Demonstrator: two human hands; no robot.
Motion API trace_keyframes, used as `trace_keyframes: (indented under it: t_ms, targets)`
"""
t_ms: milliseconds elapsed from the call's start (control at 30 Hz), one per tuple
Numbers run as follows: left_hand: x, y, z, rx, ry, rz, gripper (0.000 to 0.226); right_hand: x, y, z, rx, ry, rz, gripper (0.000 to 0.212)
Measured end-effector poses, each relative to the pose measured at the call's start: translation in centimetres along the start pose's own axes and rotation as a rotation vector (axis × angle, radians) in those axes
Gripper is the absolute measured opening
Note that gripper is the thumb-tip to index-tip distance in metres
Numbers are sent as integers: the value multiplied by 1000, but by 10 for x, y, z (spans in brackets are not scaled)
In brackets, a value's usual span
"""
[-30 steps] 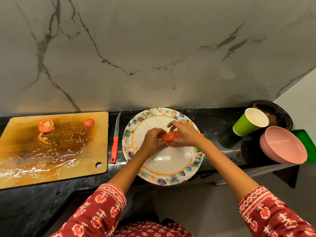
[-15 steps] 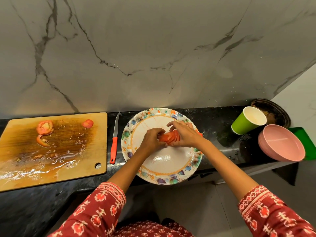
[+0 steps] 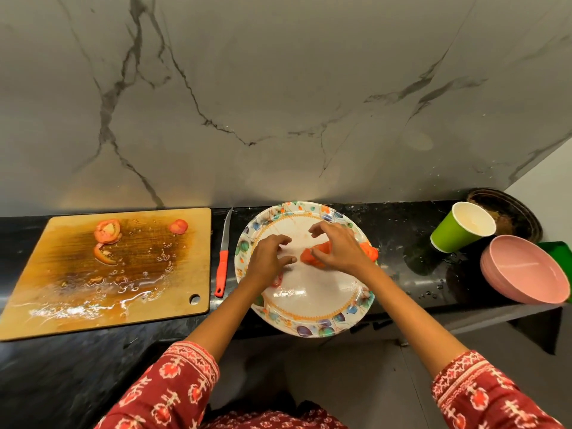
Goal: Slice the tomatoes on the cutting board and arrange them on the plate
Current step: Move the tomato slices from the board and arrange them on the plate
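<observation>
A floral plate (image 3: 309,326) sits on the black counter in front of me. A row of orange-red tomato slices (image 3: 311,258) lies across its middle, and its far end (image 3: 370,250) shows near the right rim. My right hand (image 3: 339,249) rests over this row with arched, spread fingers and the thumb on the slices. My left hand (image 3: 267,263) hovers just left of them, fingers relaxed and holding nothing. One more slice (image 3: 276,280) peeks out under it. The wet wooden cutting board (image 3: 62,289) on the left carries three tomato pieces (image 3: 106,231).
A red-handled knife (image 3: 222,267) lies between the board and the plate, blade pointing at the wall. A green paper cup (image 3: 461,230), stacked pink bowls (image 3: 526,270) and a dark round tray (image 3: 520,212) stand at the right. The marble wall rises right behind the counter.
Both hands held the slices together a second ago. My left hand has since let go and moved left, and the slices now lie fanned out under my right hand.
</observation>
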State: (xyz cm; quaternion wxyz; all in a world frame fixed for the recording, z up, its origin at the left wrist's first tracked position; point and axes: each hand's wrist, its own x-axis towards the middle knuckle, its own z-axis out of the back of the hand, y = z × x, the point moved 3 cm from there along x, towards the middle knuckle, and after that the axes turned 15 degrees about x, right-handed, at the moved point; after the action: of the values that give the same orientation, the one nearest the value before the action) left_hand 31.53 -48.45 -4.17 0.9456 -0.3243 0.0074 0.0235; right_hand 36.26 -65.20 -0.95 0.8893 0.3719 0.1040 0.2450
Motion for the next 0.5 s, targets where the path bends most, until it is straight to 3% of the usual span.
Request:
trace_keyframes:
  t_ms: [233, 500]
  targets:
    - [-44, 61, 59, 130, -258, 45, 30, 11, 51, -61, 150, -88, 98, 29]
    - [-111, 169, 139, 304, -333, 218, 28, 46, 128, -145, 192, -2, 207, 31]
